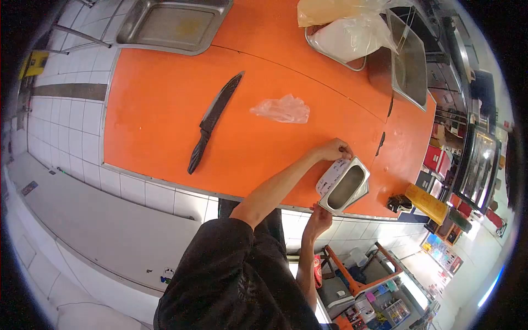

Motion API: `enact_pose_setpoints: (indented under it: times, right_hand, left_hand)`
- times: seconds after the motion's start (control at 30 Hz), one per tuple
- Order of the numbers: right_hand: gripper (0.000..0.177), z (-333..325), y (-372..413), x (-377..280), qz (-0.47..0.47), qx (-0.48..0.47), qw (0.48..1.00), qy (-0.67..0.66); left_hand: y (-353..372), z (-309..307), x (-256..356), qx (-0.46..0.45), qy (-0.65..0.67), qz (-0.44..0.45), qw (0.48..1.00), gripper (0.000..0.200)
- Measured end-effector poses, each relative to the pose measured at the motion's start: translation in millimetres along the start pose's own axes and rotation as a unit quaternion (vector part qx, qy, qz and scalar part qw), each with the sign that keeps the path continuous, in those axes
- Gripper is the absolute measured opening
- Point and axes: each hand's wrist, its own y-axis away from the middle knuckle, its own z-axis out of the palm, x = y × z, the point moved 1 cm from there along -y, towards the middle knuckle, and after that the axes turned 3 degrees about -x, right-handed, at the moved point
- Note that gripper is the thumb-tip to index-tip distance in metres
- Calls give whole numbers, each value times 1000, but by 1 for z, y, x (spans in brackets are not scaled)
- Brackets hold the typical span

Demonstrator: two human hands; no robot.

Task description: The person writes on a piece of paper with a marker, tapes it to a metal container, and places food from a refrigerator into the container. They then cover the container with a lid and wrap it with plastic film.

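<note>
Over the table's front edge, a small steel food pan (345,188) is held tilted, its hollow inside turned up toward me. A second rim beside it suggests another pan nested with it, but I cannot be sure. Along its left side runs a white label (331,177) with handwriting. My left hand (334,149) is closed at the far end, fingers pinched by the rim and the label's top. At the near corner, my right hand (318,221) grips the pan from below. A crumpled clear plastic bag (283,109) lies on the table beyond my left hand.
On the orange table (159,99) lies a black knife (217,113). A steel tray (206,41) stands at the far left. Filled plastic bags (352,38) and a deep steel container (385,74) are at the far right. A yellow bottle (426,203) is by the right edge.
</note>
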Motion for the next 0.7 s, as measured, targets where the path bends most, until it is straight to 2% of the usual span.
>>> enact_pose_setpoints:
  times: [0.27,0.33,0.4,0.47,0.6,0.7]
  right_hand:
    - [15,-19,-17,30,-11,5,1000,-7]
    - [18,-19,-20,30,-5,17,999,-34]
    - [21,-23,-22,31,1,30,998,-60]
    - [27,-27,-24,33,-12,29,998,-49]
    - [26,-36,-28,29,4,41,999,-27]
    - [27,-48,-35,41,-36,24,999,6]
  left_hand:
    - [-16,0,-2,-59,-17,-33,998,23]
    - [-16,0,0,-60,-48,10,997,22]
    - [-18,3,1,-65,-61,1,996,21]
    - [-21,6,-3,-73,-74,-7,995,21]
    - [-27,8,-9,-86,-73,-38,993,24]
    - [-30,9,-5,-100,-95,-38,990,26]
